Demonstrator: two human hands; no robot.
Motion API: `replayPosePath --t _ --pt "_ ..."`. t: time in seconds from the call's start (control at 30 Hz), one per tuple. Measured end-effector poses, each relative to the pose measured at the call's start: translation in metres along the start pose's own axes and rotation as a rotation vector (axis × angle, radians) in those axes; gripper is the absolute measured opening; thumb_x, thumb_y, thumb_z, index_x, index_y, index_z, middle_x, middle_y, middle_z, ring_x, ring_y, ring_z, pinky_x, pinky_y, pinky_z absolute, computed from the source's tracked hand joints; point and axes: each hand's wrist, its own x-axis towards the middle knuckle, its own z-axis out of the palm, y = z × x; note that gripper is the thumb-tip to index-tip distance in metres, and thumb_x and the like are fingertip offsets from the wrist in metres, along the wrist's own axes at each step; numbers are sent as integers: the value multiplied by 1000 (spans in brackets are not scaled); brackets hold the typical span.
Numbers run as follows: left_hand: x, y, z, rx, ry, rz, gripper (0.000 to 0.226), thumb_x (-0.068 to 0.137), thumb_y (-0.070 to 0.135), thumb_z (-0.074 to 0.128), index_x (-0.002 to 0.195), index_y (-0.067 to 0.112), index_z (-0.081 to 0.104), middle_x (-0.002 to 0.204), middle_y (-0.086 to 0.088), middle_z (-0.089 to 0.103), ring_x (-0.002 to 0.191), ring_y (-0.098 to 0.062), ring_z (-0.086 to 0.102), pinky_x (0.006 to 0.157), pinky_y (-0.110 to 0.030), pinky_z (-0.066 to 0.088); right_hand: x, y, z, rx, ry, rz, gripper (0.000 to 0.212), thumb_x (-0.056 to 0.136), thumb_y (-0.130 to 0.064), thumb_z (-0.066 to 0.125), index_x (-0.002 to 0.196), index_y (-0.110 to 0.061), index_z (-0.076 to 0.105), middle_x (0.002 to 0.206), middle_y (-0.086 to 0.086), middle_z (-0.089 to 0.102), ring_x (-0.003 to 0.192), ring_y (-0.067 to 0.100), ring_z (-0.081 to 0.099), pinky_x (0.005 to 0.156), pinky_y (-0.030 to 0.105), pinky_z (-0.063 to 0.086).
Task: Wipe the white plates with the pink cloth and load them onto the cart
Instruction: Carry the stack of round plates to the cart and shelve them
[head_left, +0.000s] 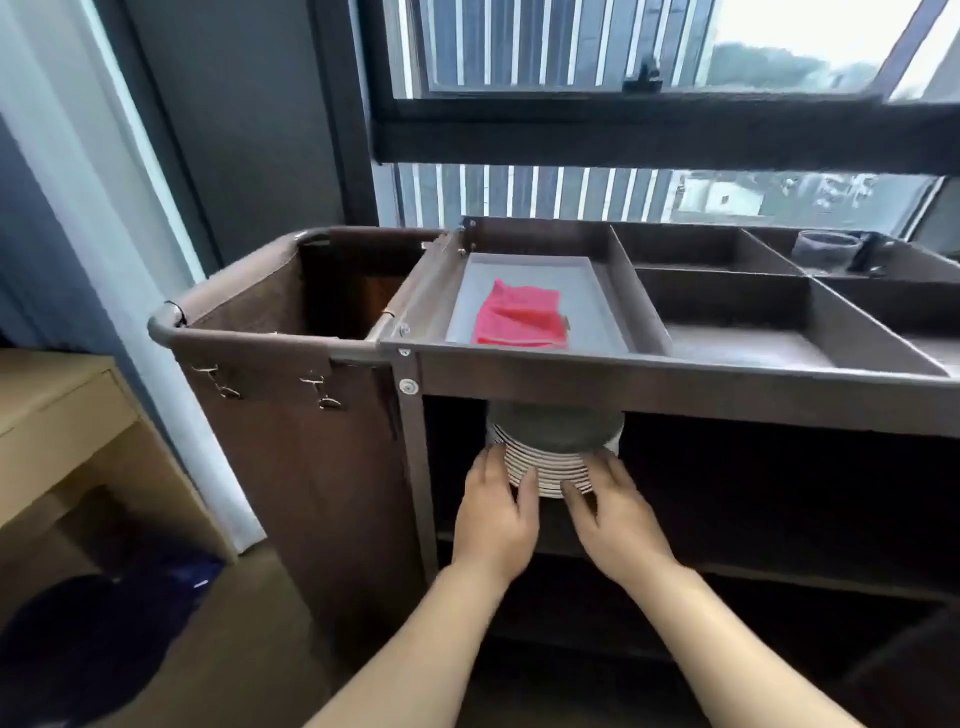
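Stack of white plates (550, 467) on the shelf inside the cart (675, 400), left hand (496, 514) and right hand (615, 519) flanking it, fingers extended against its sides, pink cloth (519, 314) folded in the cart's top left compartment

L hand (496, 512) + R hand (613, 512) — touch plate stack (550, 462) | pink cloth (519, 314) — top tray (597, 312)

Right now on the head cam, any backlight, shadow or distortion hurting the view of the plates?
Head view: sky in the window blows out top right; the lower shelf of the cart is in deep shadow, so the top of the plate stack reads grey; wide-angle bows the cart rail and window frame; soft overall.
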Motion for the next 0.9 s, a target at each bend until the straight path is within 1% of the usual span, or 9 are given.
replayPosePath --t 0.07,0.13,0.27,0.37,0.5,0.6,0.73,0.83,0.9 --pt "-15 27 -39 28 -27 -19 72 92 55 30 140 4 43 140 -10 48 133 -22 40 107 -19 25 -19 -35 -27 -16 -19 1 48 98 -31 53 140 -11 48 148 6 43 138 19 39 106 25 33" --pt "-26 49 -78 74 -49 -32 79 88 59 24 142 4 41 143 -10 47 135 -21 39 110 -23 25 -33 -68 -51 -37 -22 -24 43 96 -27 58 134 -7 56 139 7 53 130 22 49 103 26 37" --pt "-44 72 -149 146 -5 -88 57 99 43 37 144 8 39 146 -6 44 137 -18 36 114 -31 30 -46 -127 -91 -22 -54 -74 40 98 -30 54 132 -9 57 135 2 55 125 19 52 100 27 40" --pt "-68 80 -193 195 49 -158 54 100 40 39 145 11 37 146 -4 43 137 -16 36 112 -31 31 -50 -164 -98 30 -99 -141 41 98 -33 51 133 -11 56 135 -3 54 125 15 51 101 26 39" --pt "-121 76 -247 294 165 -308 54 100 45 38 145 16 37 146 -2 43 135 -16 40 109 -32 36 -65 -213 -83 62 -183 -280 42 98 -35 51 133 -12 57 133 0 56 120 18 54 98 29 41" --pt "-175 72 -288 360 285 -432 53 100 45 38 144 16 38 145 -1 44 133 -17 42 106 -31 39 -88 -252 -63 92 -259 -397 42 99 -36 50 133 -12 57 133 0 56 119 19 55 96 27 41" --pt "-252 61 -344 427 416 -597 54 100 44 38 146 16 36 147 -3 42 132 -18 43 102 -28 40 -128 -307 -32 154 -384 -550 38 99 -35 50 124 -7 59 123 4 59 110 23 57 88 28 43" --pt "-308 53 -382 450 502 -713 53 100 44 37 145 16 36 145 -1 43 129 -16 45 94 -23 38 -162 -350 -11 193 -489 -664 43 100 -38 47 134 -13 54 130 0 56 114 18 56 90 24 42" --pt "-342 47 -406 452 579 -771 52 100 44 39 144 16 37 142 -1 45 126 -16 46 92 -24 37 -185 -378 5 206 -550 -722 46 100 -40 45 138 -16 51 135 -2 54 116 16 55 95 27 45"
